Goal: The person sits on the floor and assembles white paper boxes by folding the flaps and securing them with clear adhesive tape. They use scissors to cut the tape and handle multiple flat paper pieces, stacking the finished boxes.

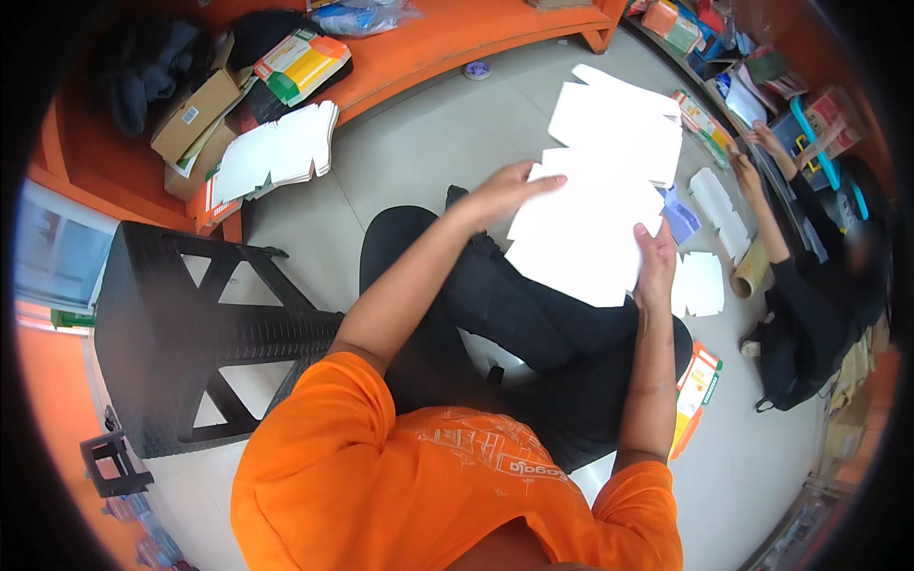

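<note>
A flat white carton blank with notched edges lies across both hands above my crossed legs. My left hand grips its left edge, thumb on top and fingers underneath. At its right edge, my right hand pinches it with the thumb over the face. Just beyond is more white notched card, layered at its right side; where it parts from the held piece is hard to tell. Another white blank rests on the floor right of my right hand, and a purple-blue piece shows behind that hand.
A black plastic stool lies on its side at my left. White blanks are stacked by the orange shelf. Printed cartons lie right. Another person in black reaches toward a cluttered shelf, near a cardboard tube.
</note>
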